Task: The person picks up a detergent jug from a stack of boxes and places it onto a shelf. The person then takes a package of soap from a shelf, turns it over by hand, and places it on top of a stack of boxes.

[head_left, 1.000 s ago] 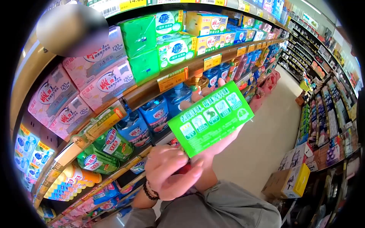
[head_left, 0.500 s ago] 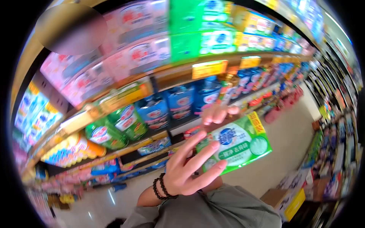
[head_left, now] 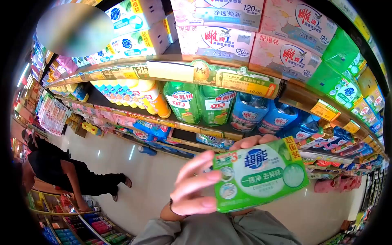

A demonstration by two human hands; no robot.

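A green pack of laundry soap [head_left: 261, 175] is tilted in front of my body, its printed face towards me. My right hand [head_left: 252, 141] grips it from behind; only fingers along its top edge show. At the pack's left end, my left hand [head_left: 196, 183] has its bent fingertips on the front face, with its thumb hidden. A dark bracelet shows at the left wrist. Just beyond the pack are blue bottles [head_left: 277, 118] on a shelf.
Ahead, shelves hold pink boxes [head_left: 281, 53], green bottles [head_left: 183, 102] and orange bottles [head_left: 149, 96]. A yellow price tag [head_left: 325, 110] is on the shelf edge. To the left, a person in dark clothes [head_left: 83, 173] stands in the aisle beside a low rack [head_left: 73, 230].
The view has swung left, bringing a person into sight. My left hand has moved from spread fingers over the pack's front to its left end. The pack is still held.
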